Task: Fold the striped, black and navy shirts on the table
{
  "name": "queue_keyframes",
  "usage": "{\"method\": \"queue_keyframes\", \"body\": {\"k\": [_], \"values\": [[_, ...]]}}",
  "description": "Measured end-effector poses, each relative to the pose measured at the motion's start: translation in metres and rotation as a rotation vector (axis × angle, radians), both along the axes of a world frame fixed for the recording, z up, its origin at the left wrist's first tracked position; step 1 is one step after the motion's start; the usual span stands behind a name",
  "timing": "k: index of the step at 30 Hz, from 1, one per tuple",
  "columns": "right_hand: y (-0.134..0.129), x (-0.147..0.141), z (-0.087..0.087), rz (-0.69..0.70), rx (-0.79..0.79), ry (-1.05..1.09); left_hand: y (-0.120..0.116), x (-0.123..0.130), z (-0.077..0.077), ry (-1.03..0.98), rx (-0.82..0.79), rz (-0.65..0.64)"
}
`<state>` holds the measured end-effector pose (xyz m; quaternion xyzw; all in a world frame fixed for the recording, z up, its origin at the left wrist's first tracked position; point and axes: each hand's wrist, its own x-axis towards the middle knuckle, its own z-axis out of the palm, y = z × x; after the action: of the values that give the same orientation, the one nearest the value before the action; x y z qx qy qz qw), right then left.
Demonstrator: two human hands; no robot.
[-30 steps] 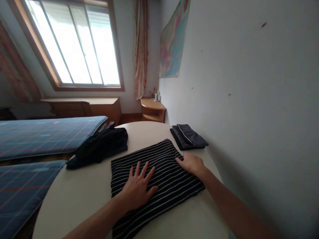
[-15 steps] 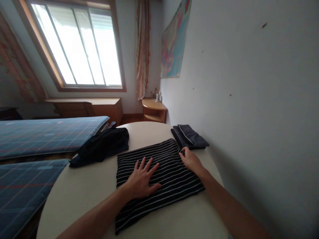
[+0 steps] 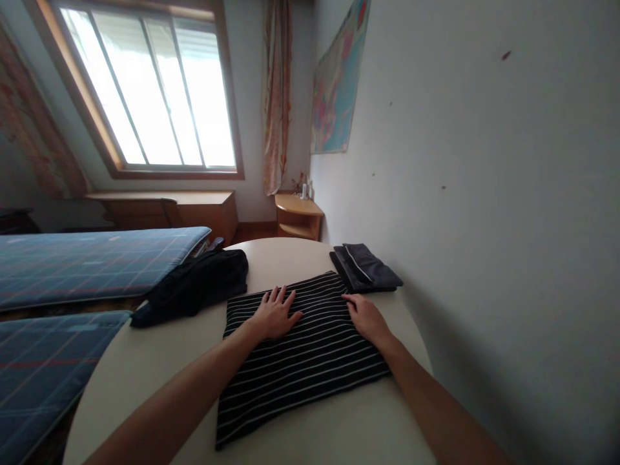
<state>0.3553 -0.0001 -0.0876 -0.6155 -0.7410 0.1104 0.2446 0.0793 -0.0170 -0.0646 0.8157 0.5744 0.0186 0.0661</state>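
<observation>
A black cloth with thin white stripes (image 3: 305, 361), perhaps a folded garment, lies spread nearly flat on the round cream table. On its upper left part rests my left hand (image 3: 276, 315), palm down with the fingers spread. My right hand (image 3: 368, 320) is at the cloth's right edge, near the far corner, its fingers curled together there and the thumb largely hidden. Just beyond that corner lies a folded dark garment (image 3: 372, 268) with a pale trim line. A crumpled black garment (image 3: 198, 284) lies at the table's left far side.
The round table (image 3: 145, 387) stands close to a white wall (image 3: 484, 258) on the right. Two plaid mattresses (image 3: 97, 265) are on the left. Behind are a wooden desk (image 3: 208, 206), a corner shelf (image 3: 298, 205) and a window (image 3: 155, 90).
My left hand has slid away from me across the striped cloth, towards its far edge. My right hand has shifted slightly nearer along the right edge. The near left corner lies a little further left.
</observation>
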Motion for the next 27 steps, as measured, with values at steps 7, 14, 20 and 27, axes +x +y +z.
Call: {"method": "queue_keyframes", "body": {"k": [7, 14, 20, 27], "values": [[0.009, 0.006, -0.003, 0.007, -0.005, 0.093, -0.081, 0.016, 0.004, -0.085, -0.090, -0.220], [0.013, 0.012, -0.004, -0.007, -0.018, 0.104, -0.092, 0.024, 0.002, -0.113, -0.078, -0.258], [0.013, 0.018, 0.004, -0.036, -0.021, 0.103, -0.079, 0.021, 0.005, -0.159, -0.066, -0.290], [0.015, 0.013, 0.033, 0.032, -0.001, 0.151, -0.053, -0.035, 0.008, -0.205, 0.128, -0.051]]}}
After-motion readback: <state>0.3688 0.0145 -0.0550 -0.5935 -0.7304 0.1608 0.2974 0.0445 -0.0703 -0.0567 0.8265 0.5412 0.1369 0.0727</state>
